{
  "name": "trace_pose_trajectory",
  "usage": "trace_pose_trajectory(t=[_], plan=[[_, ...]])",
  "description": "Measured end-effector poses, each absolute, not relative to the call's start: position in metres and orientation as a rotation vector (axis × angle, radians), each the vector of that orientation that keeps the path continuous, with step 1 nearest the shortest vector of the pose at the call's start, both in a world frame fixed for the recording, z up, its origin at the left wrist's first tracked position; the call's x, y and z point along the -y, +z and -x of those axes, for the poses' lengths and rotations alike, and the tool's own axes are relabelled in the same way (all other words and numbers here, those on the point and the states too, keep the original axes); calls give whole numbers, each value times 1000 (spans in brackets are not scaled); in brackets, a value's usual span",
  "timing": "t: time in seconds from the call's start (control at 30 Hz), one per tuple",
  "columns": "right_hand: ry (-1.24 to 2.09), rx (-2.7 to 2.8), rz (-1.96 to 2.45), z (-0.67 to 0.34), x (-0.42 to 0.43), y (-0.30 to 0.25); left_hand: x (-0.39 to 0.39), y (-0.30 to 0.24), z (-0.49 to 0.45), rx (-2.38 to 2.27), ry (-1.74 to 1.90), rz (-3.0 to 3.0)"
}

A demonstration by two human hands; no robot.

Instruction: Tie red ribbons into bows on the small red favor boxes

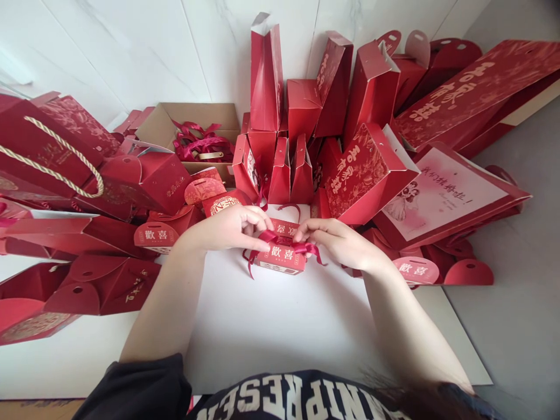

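A small red gift box [280, 263] with white lettering sits on the white table in front of me. Across its top lies a dark red ribbon [286, 240], looped at the middle, its loose ends hanging at both sides. On the box's left, my left hand [238, 228] pinches the ribbon between thumb and fingers. From the right, my right hand [335, 240] closes its fingertips on the ribbon's other side. The fingers partly cover the box's top and the middle of the ribbon.
Behind the box stand several tall red gift bags [266, 76]. A cardboard box [196, 116] of loose ribbons is at the back left. More red boxes [109, 286] crowd the left, and a bag with a pink panel [441, 186] leans at right. The white table [280, 326] extends toward me.
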State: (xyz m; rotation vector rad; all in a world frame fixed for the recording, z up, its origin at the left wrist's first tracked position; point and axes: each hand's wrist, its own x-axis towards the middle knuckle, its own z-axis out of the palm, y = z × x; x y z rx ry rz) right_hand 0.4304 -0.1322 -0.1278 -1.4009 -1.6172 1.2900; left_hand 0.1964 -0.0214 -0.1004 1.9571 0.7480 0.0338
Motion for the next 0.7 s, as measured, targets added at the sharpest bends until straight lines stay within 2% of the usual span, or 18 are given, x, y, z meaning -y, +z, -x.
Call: trace_pose_trajectory(t=[0.1,0.23,0.43,0.7], plan=[[1347,1474,1454,-428,131,-129,21,-93,-188,-792,-123,-1956],[1394,1551,1524,-423,132,-131,23,-91,-188,-842,-306,-1797],[1307,1717,1508,-426,133,-128,19,-94,-191,-852,-311,-1832],[980,1833,1682,-424,130,-136,13,-98,-186,-717,-353,-1963]])
